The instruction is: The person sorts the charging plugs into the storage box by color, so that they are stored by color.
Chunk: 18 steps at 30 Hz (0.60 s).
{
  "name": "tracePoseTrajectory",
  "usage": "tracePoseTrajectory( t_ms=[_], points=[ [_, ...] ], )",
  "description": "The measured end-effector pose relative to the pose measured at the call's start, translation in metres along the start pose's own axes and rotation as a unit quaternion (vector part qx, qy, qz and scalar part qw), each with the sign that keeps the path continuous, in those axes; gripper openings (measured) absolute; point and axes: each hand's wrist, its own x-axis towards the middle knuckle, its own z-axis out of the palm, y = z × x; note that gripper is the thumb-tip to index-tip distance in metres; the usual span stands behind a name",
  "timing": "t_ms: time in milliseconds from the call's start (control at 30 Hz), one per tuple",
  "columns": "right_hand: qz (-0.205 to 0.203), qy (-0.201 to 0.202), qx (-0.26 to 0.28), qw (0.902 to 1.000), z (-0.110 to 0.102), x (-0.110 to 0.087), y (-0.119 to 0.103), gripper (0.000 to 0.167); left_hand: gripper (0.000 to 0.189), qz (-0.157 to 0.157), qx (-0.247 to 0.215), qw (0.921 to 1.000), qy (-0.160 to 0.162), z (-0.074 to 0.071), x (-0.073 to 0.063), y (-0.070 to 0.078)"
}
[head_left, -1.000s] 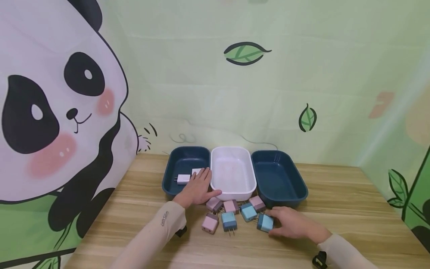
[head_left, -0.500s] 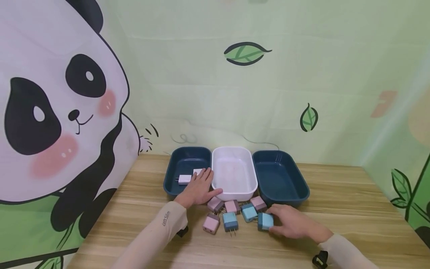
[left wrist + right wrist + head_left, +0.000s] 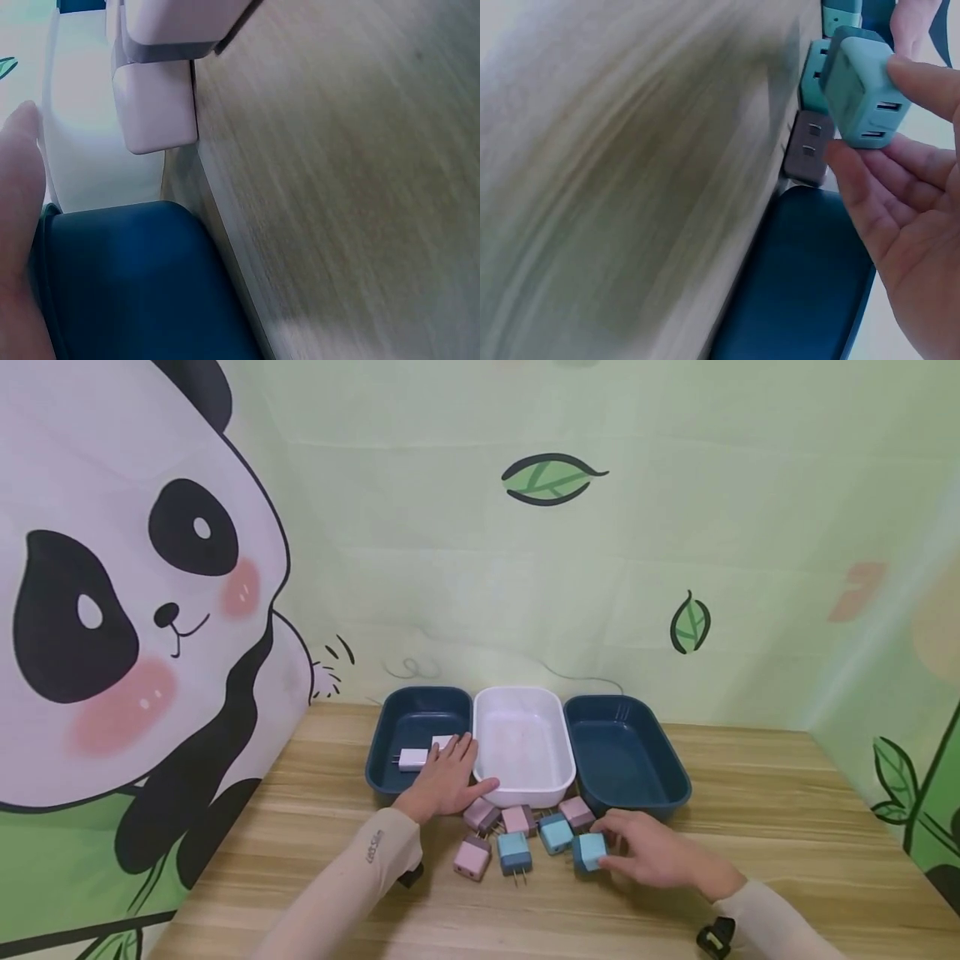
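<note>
In the head view my right hand (image 3: 651, 850) pinches a light-and-dark blue USB wall charger (image 3: 590, 852) at the right end of a loose group. The right wrist view shows its two USB ports and the thumb (image 3: 926, 82) against its side. My left hand (image 3: 444, 783) lies over the near right part of the left dark blue tray (image 3: 377, 727), fingers straight and thumb spread toward the white tray (image 3: 525, 797). Two white chargers, one (image 3: 412, 760) plain to see and one (image 3: 441, 742) partly hidden by the fingers, lie in that tray.
Several pink chargers, among them one (image 3: 472, 858) at the front left, and two more blue ones, such as this blue charger (image 3: 513, 852), lie before the trays. Another dark blue tray (image 3: 671, 777) stands at the right. A printed cloth wall (image 3: 420, 568) rises behind the table.
The blue charger under my right hand has tipped and shifted slightly left and up, with thumb and fingers closing round it. The left hand has stayed in place.
</note>
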Motion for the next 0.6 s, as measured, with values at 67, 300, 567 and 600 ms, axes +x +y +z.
tracePoseTrajectory(
  t_ms=[67,300,567,600],
  points=[
    [0.003,0.015,0.017,0.9997,-0.001,0.0,-0.001,0.032,0.089,0.001,0.0,1.0,0.001,0.0,0.0,0.0],
    [-0.006,0.064,0.029,0.9975,-0.004,0.004,0.0,0.032,0.088,0.001,-0.006,1.0,0.0,-0.001,-0.001,-0.001],
    [-0.025,0.102,0.018,0.9943,-0.006,0.012,0.002,0.031,0.088,-0.005,-0.009,0.9999,-0.008,-0.002,0.0,-0.001],
    [-0.023,0.106,0.018,0.994,-0.007,0.013,0.001,0.031,0.088,-0.005,-0.008,0.9999,-0.008,-0.002,0.0,-0.001]
  ],
)
